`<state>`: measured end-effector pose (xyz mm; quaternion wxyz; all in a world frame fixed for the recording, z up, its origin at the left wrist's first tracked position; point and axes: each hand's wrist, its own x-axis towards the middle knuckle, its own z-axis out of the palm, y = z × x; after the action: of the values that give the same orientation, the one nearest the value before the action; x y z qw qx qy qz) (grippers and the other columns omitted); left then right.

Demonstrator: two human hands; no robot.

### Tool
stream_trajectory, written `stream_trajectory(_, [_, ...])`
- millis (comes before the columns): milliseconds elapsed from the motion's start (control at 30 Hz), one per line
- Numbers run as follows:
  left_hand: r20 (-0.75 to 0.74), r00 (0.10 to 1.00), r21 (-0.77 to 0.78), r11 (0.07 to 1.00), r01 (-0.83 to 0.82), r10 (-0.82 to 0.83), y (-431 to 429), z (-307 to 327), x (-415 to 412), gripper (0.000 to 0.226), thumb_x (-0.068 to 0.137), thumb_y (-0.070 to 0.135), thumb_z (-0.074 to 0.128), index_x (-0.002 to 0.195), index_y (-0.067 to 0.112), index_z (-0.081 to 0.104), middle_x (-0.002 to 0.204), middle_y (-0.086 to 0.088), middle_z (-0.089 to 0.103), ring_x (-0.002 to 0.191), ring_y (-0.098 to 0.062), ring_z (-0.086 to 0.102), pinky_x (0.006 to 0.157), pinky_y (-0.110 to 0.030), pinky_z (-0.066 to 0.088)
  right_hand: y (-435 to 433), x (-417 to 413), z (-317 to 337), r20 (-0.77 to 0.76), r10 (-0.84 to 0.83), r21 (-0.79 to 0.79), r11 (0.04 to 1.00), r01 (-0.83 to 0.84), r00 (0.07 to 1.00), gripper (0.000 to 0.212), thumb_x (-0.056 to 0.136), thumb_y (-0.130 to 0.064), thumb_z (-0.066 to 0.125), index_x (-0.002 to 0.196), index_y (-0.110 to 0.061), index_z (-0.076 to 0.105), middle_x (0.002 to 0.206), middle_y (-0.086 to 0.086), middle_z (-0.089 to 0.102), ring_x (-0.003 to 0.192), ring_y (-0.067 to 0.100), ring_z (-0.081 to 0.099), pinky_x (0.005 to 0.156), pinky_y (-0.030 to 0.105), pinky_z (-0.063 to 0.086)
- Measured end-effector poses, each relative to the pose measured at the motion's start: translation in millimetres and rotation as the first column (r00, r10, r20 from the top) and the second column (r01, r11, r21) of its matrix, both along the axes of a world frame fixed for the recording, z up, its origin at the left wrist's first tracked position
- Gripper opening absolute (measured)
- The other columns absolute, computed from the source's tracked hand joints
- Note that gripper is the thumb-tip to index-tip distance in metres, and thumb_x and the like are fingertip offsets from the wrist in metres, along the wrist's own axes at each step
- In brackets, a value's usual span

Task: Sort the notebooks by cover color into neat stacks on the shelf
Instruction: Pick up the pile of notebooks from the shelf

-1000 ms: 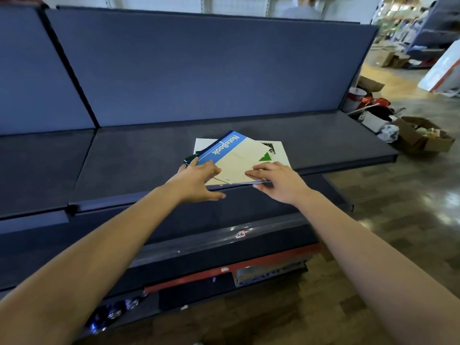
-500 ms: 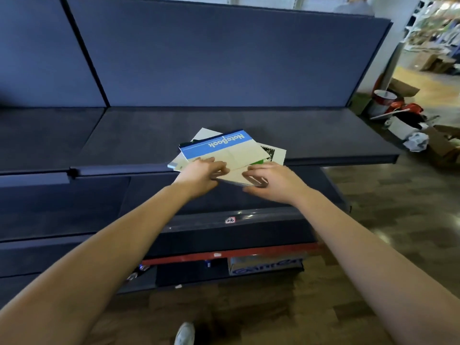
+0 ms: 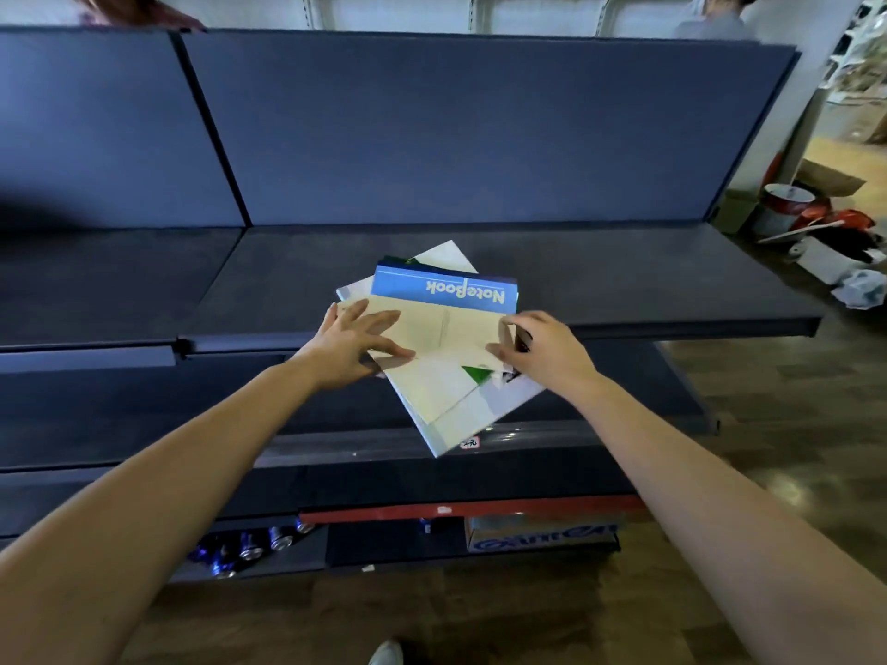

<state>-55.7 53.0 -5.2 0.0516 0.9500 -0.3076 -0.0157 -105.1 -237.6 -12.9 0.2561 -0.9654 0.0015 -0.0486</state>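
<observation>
A loose pile of notebooks lies at the front of the dark shelf, and its near part juts past the shelf's edge. On top is a notebook with a blue "NoteBook" band and a cream lower half. Under it, skewed, lie white notebooks, one with a green triangle, and a dark green corner shows at the back. My left hand rests on the cream cover's left side with fingers spread. My right hand pinches the top notebook's right edge with curled fingers.
Blue back panels rise behind the shelf. Below it, a lower shelf holds several cans and a printed carton. A bucket, cardboard and crumpled clutter sit on the floor at the right. A person stands beyond the shelving.
The pile has slid toward me and now overhangs the shelf's front edge. The top notebook has turned squarer to me, and my hands have spread to its left and right sides.
</observation>
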Motion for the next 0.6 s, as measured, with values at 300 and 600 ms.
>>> stream_trajectory(300, [0.003,0.995,-0.057,0.993,-0.101,0.102,4.6,-2.3,2.4,0.056,0.098,0.004,0.041,0.138,0.043,0.044,0.160,0.000,0.016,0.146,-0.036,0.000,0.118,-0.050,0.002,29.5,-1.7,2.0,-0.029,-0.145,0.200,0.969,0.148,0.989,0.082,0.078,-0.049,0.073,0.143,-0.018,0.034,0.129,0.014,0.044,0.115,0.026,0.048,0.083,0.029,0.038])
stream_trajectory(600, [-0.241,0.919,-0.756,0.534,-0.379,0.312,-4.0,-14.2,-37.6,0.044,0.092,0.013,0.057,0.134,0.021,0.048,0.138,-0.004,0.045,0.124,-0.020,0.048,0.101,-0.027,0.038,45.9,-15.5,-14.6,-0.039,-0.192,0.349,0.917,0.194,0.981,0.080,0.077,-0.046,0.074,0.143,-0.020,0.037,0.128,0.015,0.043,0.110,0.024,0.047,0.085,0.029,0.038])
